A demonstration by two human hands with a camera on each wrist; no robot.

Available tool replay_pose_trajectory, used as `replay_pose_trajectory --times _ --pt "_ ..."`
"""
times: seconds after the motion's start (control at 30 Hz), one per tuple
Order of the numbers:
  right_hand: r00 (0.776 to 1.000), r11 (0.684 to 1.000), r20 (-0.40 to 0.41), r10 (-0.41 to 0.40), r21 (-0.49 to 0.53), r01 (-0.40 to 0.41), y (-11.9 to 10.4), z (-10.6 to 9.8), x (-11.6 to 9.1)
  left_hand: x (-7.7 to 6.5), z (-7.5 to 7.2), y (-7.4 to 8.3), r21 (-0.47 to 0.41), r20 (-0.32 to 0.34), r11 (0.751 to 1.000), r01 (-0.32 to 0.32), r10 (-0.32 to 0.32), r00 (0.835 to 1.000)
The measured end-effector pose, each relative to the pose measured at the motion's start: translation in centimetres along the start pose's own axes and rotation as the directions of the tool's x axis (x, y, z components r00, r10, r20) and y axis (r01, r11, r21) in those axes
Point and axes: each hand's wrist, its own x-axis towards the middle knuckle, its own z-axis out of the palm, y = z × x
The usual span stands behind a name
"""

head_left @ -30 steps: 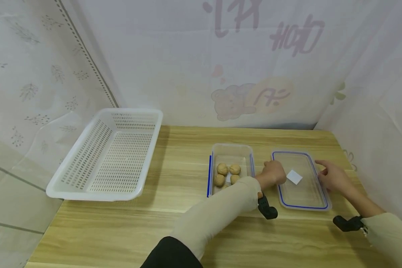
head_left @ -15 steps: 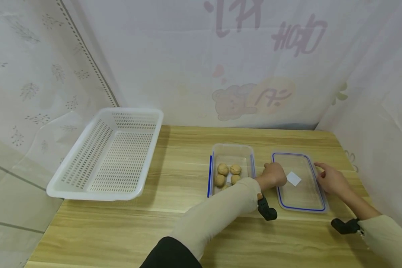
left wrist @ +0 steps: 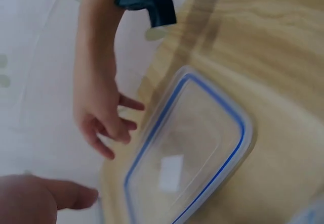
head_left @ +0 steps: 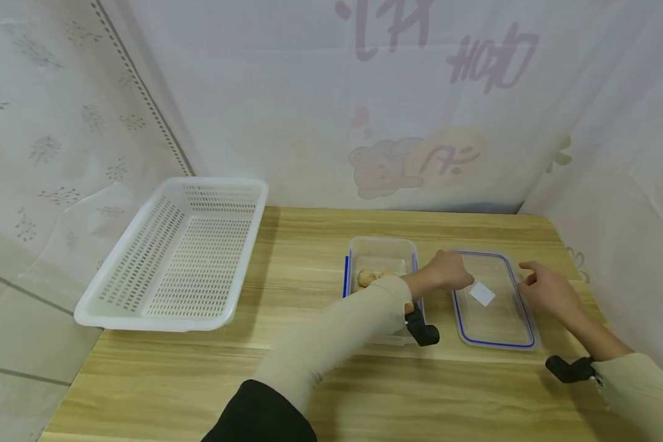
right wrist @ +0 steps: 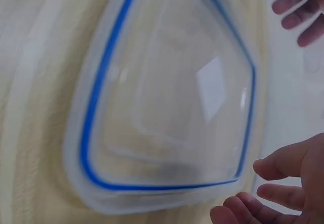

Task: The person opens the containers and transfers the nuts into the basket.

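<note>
Blue rims the clear lid [head_left: 501,307], flat on the counter [head_left: 309,264]; left hand [head_left: 449,271] and right hand [head_left: 549,293] flank it, fingers loosely parted, the left having shifted toward its far edge.

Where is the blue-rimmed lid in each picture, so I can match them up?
Head: the lid lies right of centre.
Left wrist: the lid fills the lower middle, cut off by the bottom edge.
Right wrist: the lid fills the centre, cut off at the top.
Shared landmark: the small white square within its blue outline.
</note>
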Motion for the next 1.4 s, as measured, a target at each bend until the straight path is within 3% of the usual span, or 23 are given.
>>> replay_pose_trajectory --times 0.13,0.33,0.5,0.67,0.87,1.0,1.3,1.4 --pt "0.998 0.998 -0.024 -0.055 0.036 0.056 -1.4 -0.4 0.2 -0.5 -2.7 -1.0 -0.140 0.083 0.987 -0.076 0.088 0.993" --pt "0.998 0.985 0.027 -0.065 0.163 0.060 -4.3 -0.8 0.0 -1.5 -6.5 -2.8 -0.261 0.106 0.950 -0.172 0.206 0.973" --pt "0.992 0.942 0.098 -0.080 0.332 0.044 -6.6 -0.5 -0.4 -2.1 -8.8 -4.9 -0.303 0.072 0.930 -0.207 0.239 0.968" --pt "0.982 0.890 0.150 -0.116 0.454 0.036 -8.0 0.0 -0.4 -2.8 -10.2 -7.5 -0.344 0.061 0.917 -0.203 0.238 0.969" --pt "0.965 0.813 0.216 -0.152 0.582 -0.002 -9.7 0.9 -0.3 -3.0 -10.2 -10.6 -0.330 0.039 0.915 -0.231 0.258 0.965" --pt "0.954 0.767 0.254 -0.160 0.640 -0.042 -11.0 1.7 -0.2 -3.2 -9.5 -12.1 -0.313 0.059 0.922 -0.226 0.257 0.965" --pt "0.937 0.697 0.310 -0.162 0.708 -0.114 -12.8 4.1 -0.1 -3.4 -7.4 -13.5 -0.265 0.098 0.931 -0.250 0.284 0.954" --pt "0.935 0.680 0.318 -0.159 0.721 -0.130 -13.2 4.9 -0.1 -3.4 -6.6 -13.5 -0.234 0.128 0.946 -0.224 0.258 0.958"
